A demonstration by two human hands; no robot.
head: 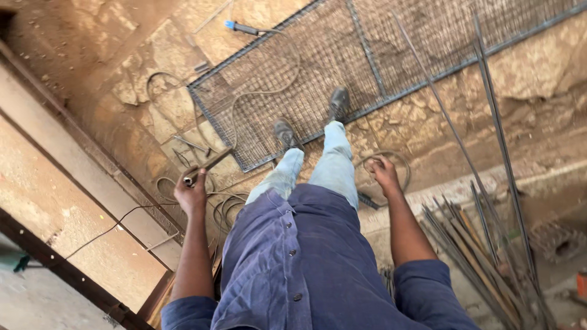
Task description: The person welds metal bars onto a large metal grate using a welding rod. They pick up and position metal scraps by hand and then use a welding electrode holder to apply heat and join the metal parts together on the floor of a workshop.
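Rod [205,166] sits clamped in left grip [191,194], sticking out toward mesh panel [342,67]; right grip [384,174] loosely curled, empty.

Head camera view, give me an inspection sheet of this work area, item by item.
Surface: rough stone floor, dusty and uneven.
Job's things: wire mesh panel in a metal frame lies flat; both shoes stand on its near edge.
Clutter: loose steel rods piled at right, long ones leaning across the mesh.
Grippers: left hand closed around a dark rod-like tool; right hand empty, fingers curled.
Cables: cable loops over the mesh; coils lie near the left hand.
Surroundings: metal beam along the left.
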